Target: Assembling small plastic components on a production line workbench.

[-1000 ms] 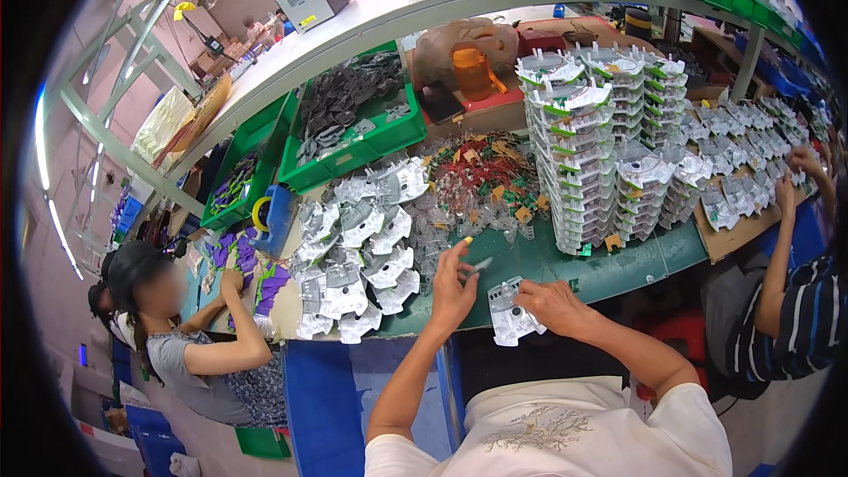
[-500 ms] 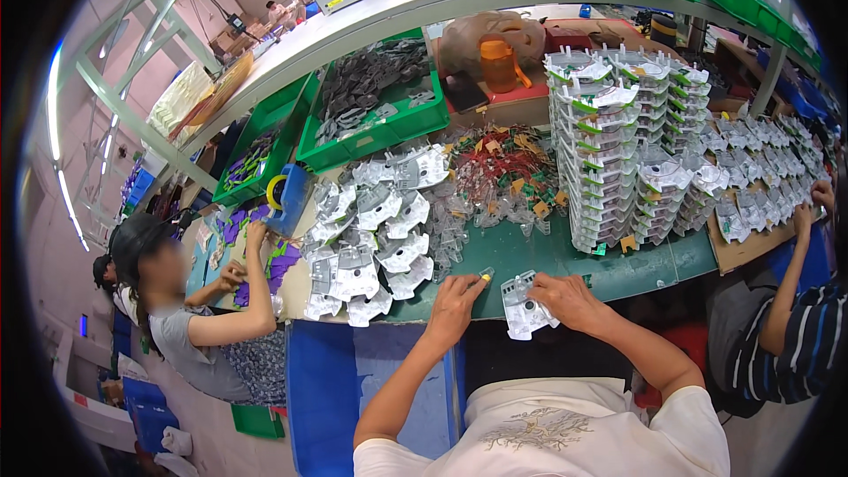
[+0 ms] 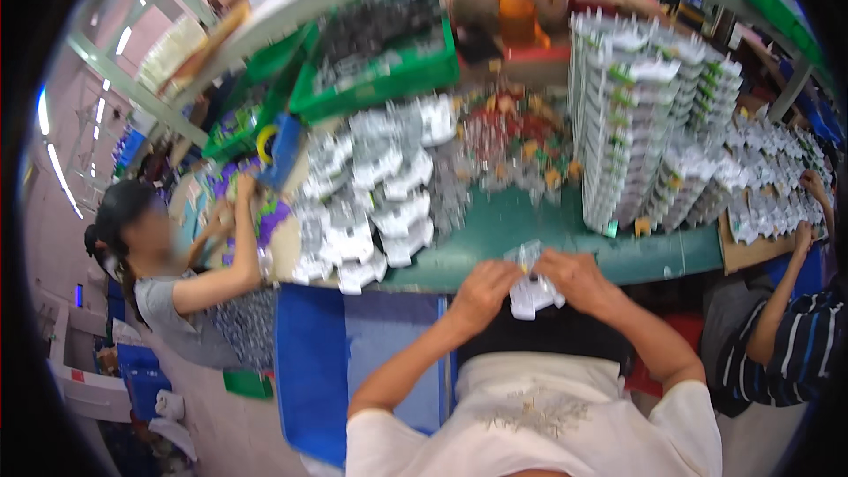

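In front of my body, at the table's near edge, my right hand (image 3: 576, 283) grips a white and grey plastic housing (image 3: 535, 300) by its right side. My left hand (image 3: 486, 294) is closed at the housing's upper left, its fingertips pinching a small yellow piece (image 3: 528, 268) against it. Motion blur hides the exact contact. Beyond my hands lies a heap of small circuit boards with red wires (image 3: 508, 128), beside small clear plastic parts (image 3: 450, 181). Similar white housings (image 3: 349, 230) lie in overlapping rows to the left.
Tall stacks of housings (image 3: 614, 141) stand to the right on the green mat (image 3: 495, 243). More housings lie on cardboard (image 3: 751, 247) where a co-worker in a striped shirt (image 3: 786, 340) works. Another person (image 3: 208, 291) sits left. Green bins (image 3: 380, 79) and an orange bottle (image 3: 517, 19) stand behind.
My left hand has moved right, bringing the small yellow piece to the housing in my right hand. Both hands now meet at it. The whole view has shifted slightly.
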The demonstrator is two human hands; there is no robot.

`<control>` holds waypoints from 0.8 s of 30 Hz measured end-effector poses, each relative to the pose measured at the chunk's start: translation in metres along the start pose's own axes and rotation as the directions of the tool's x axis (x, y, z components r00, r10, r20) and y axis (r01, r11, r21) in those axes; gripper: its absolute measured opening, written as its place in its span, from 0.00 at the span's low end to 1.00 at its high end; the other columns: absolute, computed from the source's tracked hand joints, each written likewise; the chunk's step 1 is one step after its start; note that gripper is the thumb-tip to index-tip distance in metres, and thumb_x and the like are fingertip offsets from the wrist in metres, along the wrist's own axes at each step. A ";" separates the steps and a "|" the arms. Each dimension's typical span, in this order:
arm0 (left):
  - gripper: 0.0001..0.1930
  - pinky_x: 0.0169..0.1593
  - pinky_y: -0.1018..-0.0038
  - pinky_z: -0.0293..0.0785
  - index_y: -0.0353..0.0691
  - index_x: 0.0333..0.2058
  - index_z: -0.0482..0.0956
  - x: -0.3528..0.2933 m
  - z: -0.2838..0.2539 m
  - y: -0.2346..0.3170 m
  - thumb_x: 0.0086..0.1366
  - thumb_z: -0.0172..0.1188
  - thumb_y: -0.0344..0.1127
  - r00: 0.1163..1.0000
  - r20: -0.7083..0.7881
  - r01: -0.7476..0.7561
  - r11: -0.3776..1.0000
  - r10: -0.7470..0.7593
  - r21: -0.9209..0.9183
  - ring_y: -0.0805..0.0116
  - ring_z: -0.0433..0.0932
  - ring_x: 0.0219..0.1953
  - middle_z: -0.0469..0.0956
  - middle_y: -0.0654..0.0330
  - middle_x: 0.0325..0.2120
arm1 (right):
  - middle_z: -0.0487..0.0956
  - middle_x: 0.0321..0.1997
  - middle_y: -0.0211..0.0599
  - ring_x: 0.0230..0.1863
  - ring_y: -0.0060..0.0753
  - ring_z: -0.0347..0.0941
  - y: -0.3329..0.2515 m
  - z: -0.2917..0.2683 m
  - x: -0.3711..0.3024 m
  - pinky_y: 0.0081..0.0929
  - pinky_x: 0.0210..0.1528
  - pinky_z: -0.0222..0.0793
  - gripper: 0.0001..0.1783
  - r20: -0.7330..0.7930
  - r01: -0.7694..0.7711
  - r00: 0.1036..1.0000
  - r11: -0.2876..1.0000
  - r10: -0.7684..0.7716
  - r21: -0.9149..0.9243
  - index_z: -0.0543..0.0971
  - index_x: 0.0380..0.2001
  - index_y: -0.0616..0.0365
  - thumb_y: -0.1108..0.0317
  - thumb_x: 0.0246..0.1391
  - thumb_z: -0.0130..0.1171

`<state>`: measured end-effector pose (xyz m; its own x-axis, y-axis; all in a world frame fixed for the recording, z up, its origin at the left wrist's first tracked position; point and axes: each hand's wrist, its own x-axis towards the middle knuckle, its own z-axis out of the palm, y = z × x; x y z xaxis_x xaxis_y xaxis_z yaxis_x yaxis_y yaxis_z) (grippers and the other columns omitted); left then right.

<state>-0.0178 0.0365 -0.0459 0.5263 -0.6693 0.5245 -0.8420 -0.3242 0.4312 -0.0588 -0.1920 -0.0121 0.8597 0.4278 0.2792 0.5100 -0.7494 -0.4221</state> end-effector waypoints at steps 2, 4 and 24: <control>0.18 0.51 0.61 0.74 0.30 0.44 0.79 0.010 -0.008 -0.001 0.52 0.57 0.23 0.999 0.008 -0.050 0.998 0.050 0.022 0.51 0.77 0.46 0.78 0.49 0.42 | 0.77 0.37 0.39 0.38 0.47 0.79 0.007 0.000 0.001 0.43 0.35 0.75 0.16 0.033 0.016 0.999 1.000 -0.015 -0.019 0.79 0.40 0.54 0.79 0.47 0.54; 0.18 0.54 0.58 0.74 0.34 0.44 0.82 0.018 -0.007 -0.003 0.53 0.57 0.19 0.999 0.032 -0.018 1.000 0.018 -0.007 0.48 0.79 0.47 0.80 0.49 0.41 | 0.77 0.35 0.39 0.36 0.46 0.79 0.012 0.001 0.004 0.41 0.32 0.75 0.16 0.014 -0.007 1.000 0.999 0.008 -0.051 0.79 0.41 0.54 0.78 0.47 0.55; 0.11 0.48 0.64 0.74 0.34 0.36 0.84 0.039 0.002 -0.011 0.52 0.66 0.24 0.994 0.108 0.011 1.000 -0.011 0.000 0.59 0.80 0.46 0.82 0.58 0.38 | 0.80 0.30 0.36 0.28 0.42 0.79 0.015 0.004 0.010 0.33 0.29 0.73 0.08 -0.095 -0.165 0.979 0.973 0.182 0.163 0.76 0.32 0.59 0.77 0.48 0.65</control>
<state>0.0117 0.0126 -0.0317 0.5197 -0.7339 0.4373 -0.8361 -0.3316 0.4370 -0.0422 -0.1964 -0.0192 0.9313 0.2347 0.2786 0.3593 -0.7172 -0.5971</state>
